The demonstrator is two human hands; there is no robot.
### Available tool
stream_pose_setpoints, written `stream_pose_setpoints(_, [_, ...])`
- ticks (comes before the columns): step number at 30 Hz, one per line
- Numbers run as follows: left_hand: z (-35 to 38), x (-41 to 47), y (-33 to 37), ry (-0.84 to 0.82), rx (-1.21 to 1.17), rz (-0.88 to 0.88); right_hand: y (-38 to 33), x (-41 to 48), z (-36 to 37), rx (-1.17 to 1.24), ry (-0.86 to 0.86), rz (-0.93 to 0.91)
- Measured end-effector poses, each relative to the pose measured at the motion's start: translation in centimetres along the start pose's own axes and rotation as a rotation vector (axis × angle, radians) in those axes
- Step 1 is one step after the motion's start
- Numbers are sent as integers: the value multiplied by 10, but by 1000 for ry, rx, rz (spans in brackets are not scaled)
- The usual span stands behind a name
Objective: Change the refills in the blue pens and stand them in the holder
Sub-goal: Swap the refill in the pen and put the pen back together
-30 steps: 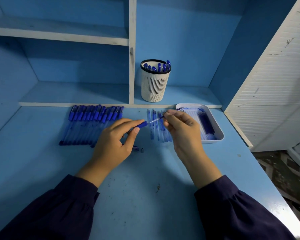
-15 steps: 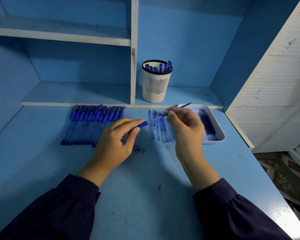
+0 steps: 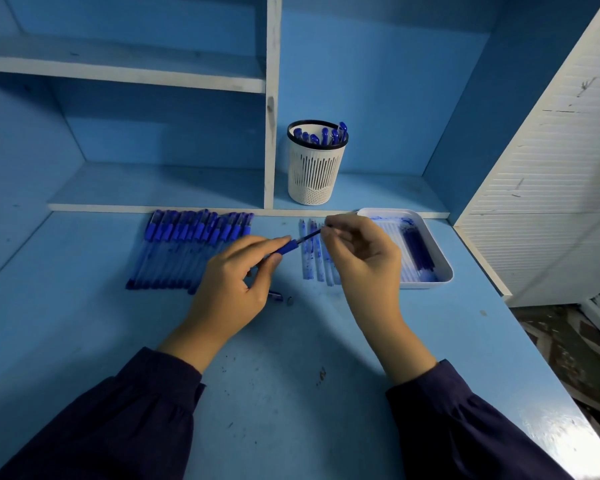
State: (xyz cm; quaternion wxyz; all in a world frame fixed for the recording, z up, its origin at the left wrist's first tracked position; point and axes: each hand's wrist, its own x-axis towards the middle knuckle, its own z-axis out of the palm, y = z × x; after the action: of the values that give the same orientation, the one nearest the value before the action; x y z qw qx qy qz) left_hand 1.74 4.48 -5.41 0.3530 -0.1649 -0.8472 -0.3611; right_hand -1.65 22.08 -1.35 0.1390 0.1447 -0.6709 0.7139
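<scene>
Fig.: L hand (image 3: 229,289) grips pen barrel (image 3: 286,248); R hand (image 3: 364,261) pinches refill (image 3: 309,235), exposed length shorter than 0.5 s ago (insertion likely underway); holder (image 3: 316,174) step pending.

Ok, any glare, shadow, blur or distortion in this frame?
Head view: dim, blue cast; glare on the desk at its near right corner; soft shadows beside the left hand and right hand; shelf edges bow from the wide lens; pen and refill small but fairly sharp.

Dark navy sleeves (image 3: 146,403) (gathered cuffs)
</scene>
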Motion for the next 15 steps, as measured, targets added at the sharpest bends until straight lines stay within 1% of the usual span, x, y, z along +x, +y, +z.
stream_pose_setpoints(3, [-1,0,1,2,-18,8,-1,0,0,-37,-79,-43])
stream_pose_setpoints(7, [-3,0,-1,9,-17,12,1,4,-2,-97,-65,-96])
stream_pose_setpoints(12, [-4,-1,0,26,-18,9,4,8,-10,-219,-166,-174])
stream_pose_setpoints(15, [-6,-1,2,32,-23,13,4,7,-11,-236,-188,-191])
